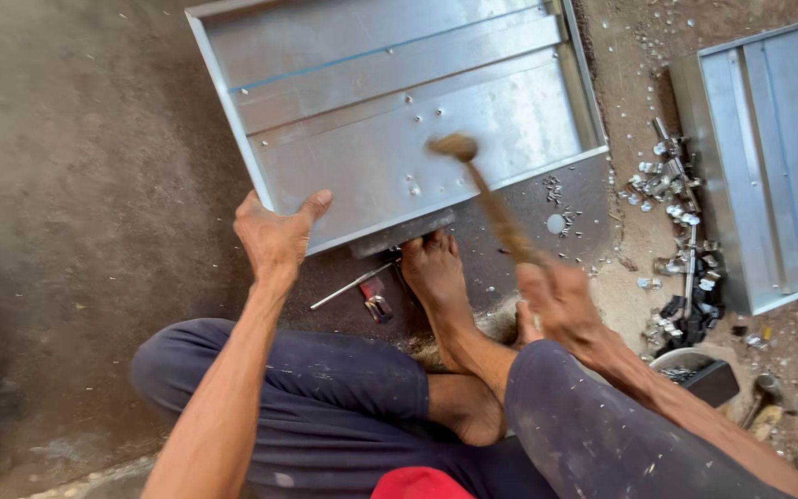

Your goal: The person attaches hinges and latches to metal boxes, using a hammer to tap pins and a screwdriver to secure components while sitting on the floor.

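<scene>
The sheet-metal panel (399,111) is lying flat on the floor (76,185) in the upper middle of the frame, its folded edges turned up and its near edge resting over a dark block by the person's bare foot (436,277). The left hand (274,236) is pressing down on the panel's lower left corner, its fingers curled over the rim and gripping it. The right hand (561,300) is closing around the wooden handle of a hammer (487,194), whose head is blurring with motion just above the panel's lower middle. Several small rivets or punched dimples are already showing there, some in a short row and some in a small cluster, so part of the fastening appears done; how many more spots are waiting I cannot tell. A thin metal rod (353,285) and a small red-handled tool (376,300) are lying near the foot. A heap of small metal fittings (676,185) is sitting at the right, just beside a second panel (778,157) that shows no such marks on its visible face.
</scene>
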